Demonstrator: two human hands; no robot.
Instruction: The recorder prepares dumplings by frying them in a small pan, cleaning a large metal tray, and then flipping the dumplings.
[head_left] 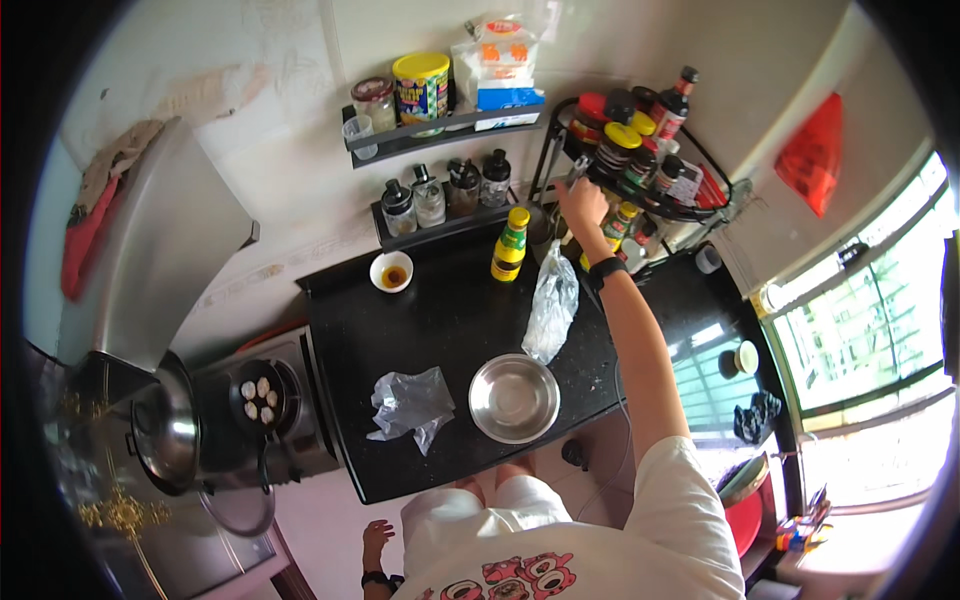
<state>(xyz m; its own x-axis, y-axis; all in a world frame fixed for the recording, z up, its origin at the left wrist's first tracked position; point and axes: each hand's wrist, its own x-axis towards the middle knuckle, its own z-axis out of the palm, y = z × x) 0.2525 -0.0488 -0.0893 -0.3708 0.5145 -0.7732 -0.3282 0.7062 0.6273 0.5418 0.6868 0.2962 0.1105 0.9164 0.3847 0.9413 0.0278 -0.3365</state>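
My right hand (583, 208) reaches to the far right, beside the black corner rack (660, 208). Its fingers are closed around a small metal utensil (578, 168), whose kind I cannot make out. Below that hand, a clear plastic bag of something white (552, 305) lies on the counter, near a yellow bottle with a green label (510, 245). My left hand (377, 538) hangs low by my side, off the counter, empty with its fingers loosely apart. Nearer me stand a steel bowl (514, 398) and a crumpled clear plastic bag (412, 405).
A white bowl with brown sauce (391, 272) sits at the back of the black counter (430, 320). On the stove at left are a frying pan (266, 412) with several pale pieces and a lidded wok (165, 425). Wall shelves (440, 215) hold jars and shakers.
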